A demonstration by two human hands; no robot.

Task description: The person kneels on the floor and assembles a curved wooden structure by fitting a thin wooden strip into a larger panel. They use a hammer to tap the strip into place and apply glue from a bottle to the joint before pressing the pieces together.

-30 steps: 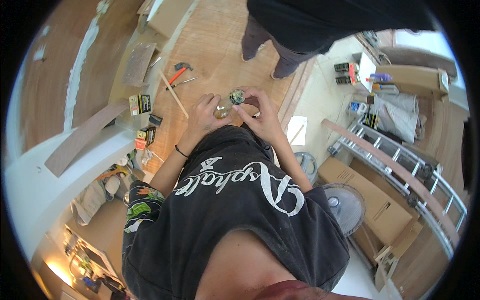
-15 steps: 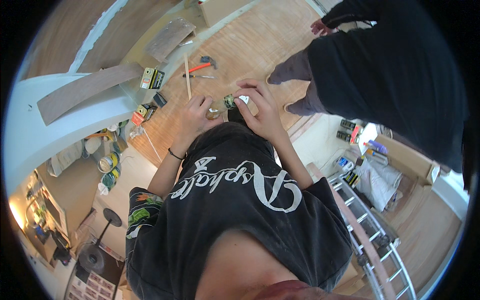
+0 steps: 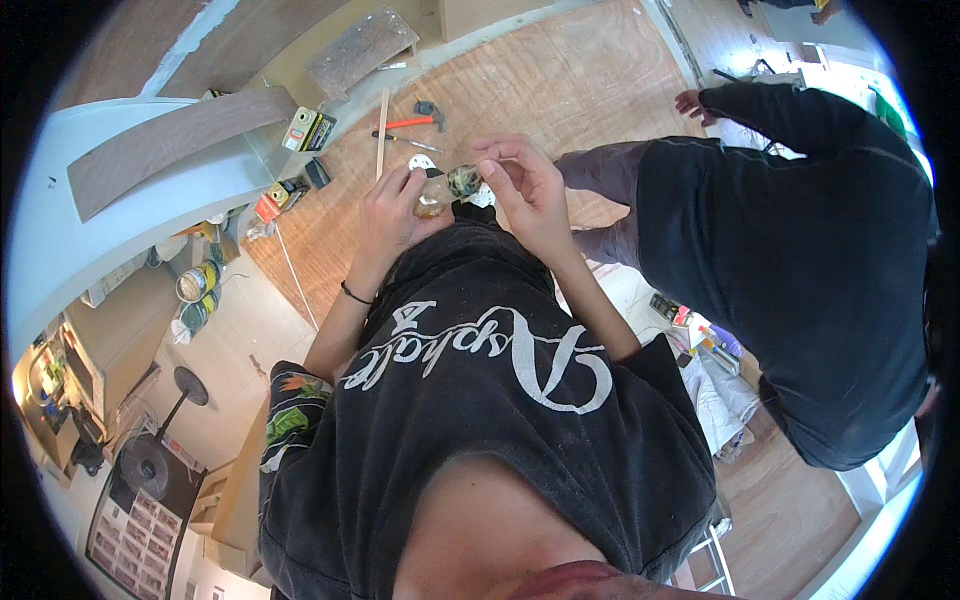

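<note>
The left grip [image 3: 391,212] holds one clear container [image 3: 437,195] before the waist; the right grip [image 3: 530,190] touches its one mottled end [image 3: 463,181] (clasping or not, I cannot tell). Beyond lie one hammer [image 3: 408,123], one slim tool [image 3: 413,143].

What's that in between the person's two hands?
A small, see-through, bottle-like thing with a dark, mottled end. The head view shows the left hand gripping its clear part and the right hand at the mottled end.
</note>
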